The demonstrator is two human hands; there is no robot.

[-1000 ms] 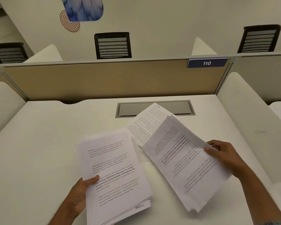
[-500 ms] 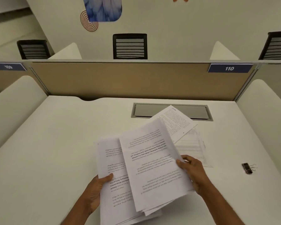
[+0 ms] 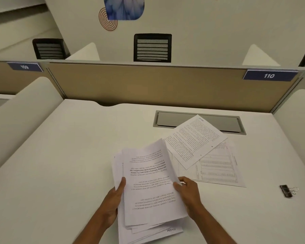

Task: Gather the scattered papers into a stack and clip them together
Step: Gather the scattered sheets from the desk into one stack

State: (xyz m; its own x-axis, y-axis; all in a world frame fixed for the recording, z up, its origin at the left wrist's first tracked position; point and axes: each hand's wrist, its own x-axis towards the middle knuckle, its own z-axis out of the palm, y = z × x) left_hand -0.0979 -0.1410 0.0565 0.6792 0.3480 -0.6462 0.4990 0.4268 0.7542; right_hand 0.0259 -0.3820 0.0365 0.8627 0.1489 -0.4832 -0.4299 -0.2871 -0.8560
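Note:
A loose stack of printed papers (image 3: pixel 148 191) lies at the near middle of the white desk (image 3: pixel 60 164), its edges uneven and the top sheet upside down to me. My left hand (image 3: pixel 113 203) grips the stack's left edge, thumb on top. My right hand (image 3: pixel 188 194) holds the right edge, where the top sheets curl up. Two more sheets lie apart, further back on the right: a text page (image 3: pixel 194 140) set askew over a table page (image 3: pixel 218 168). A black binder clip (image 3: pixel 287 191) rests on the desk at the far right.
A grey cable hatch (image 3: pixel 174 118) is set into the desk under the text page's far corner. A tan partition (image 3: pixel 139 85) with number plates closes the back, and rounded white dividers (image 3: pixel 21 111) stand on both sides. Black chairs stand beyond.
My right hand brought its batch of sheets leftward onto the stack held by my left hand; both hands now hold one pile. The view shifted, revealing the binder clip.

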